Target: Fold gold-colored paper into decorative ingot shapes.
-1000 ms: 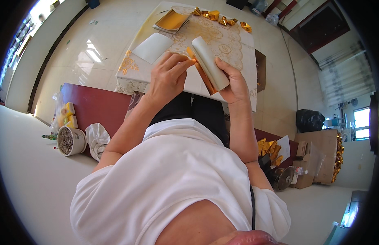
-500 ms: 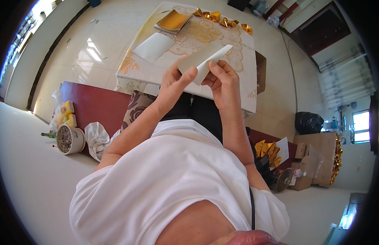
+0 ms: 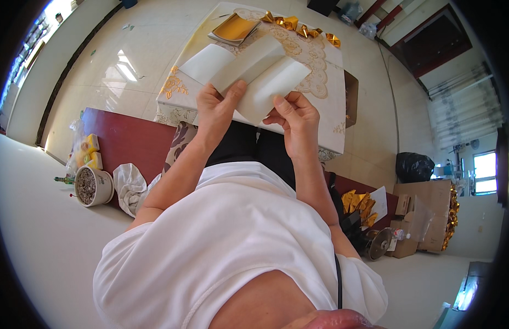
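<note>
Both of my hands hold a pale sheet of paper (image 3: 273,88) above the near part of the table. A crease runs along its middle, and its two halves spread apart as wings. My left hand (image 3: 217,107) pinches the left half near its lower edge, thumb on top. On the right half, my right hand (image 3: 295,112) grips the lower corner between thumb and fingers. Another white sheet (image 3: 206,61) lies flat on the table behind my left hand, partly covered by the held paper. Farther back rests a stack of gold paper (image 3: 236,27).
Several folded gold pieces (image 3: 303,28) line the far edge of the table, which has a patterned white cloth (image 3: 320,118). On the red bench, a pot (image 3: 95,186) and white cloth (image 3: 133,186) sit left, crumpled gold paper (image 3: 363,205) right. Cardboard boxes (image 3: 430,205) stand beyond.
The paper has opened from a nearly closed fold into two spread halves. My left hand has shifted left and the right hand slightly down, so the hands are farther apart.
</note>
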